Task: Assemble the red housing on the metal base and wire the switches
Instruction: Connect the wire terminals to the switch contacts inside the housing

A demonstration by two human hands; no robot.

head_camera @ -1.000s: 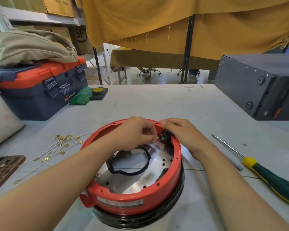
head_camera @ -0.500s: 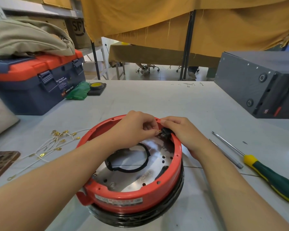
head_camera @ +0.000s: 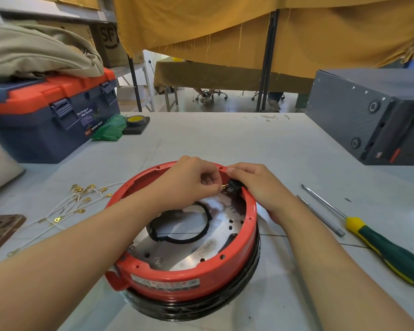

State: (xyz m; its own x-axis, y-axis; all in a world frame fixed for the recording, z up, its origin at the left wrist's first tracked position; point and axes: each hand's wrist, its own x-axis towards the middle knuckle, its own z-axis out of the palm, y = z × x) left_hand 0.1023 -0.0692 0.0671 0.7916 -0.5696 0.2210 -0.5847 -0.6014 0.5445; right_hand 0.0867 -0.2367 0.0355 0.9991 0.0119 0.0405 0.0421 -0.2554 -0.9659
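The round red housing sits on the shiny metal base, which has a black ring round its central hole. A black switch is set in the housing's far wall. My left hand pinches a small brass wire terminal at the switch's inner side. My right hand curls over the housing's far right rim and holds the switch from outside. A bunch of white wires with brass terminals lies on the table to the left.
A green-and-yellow screwdriver and a thin grey tool lie to the right. A dark grey metal box stands at the far right. A blue-and-orange toolbox, green cloth and tape roll are at the far left.
Both hands stay at the switch on the far rim. The left hand's fingers have shifted slightly, and the brass terminal now shows between fingertips and switch. The camera has tilted a little.
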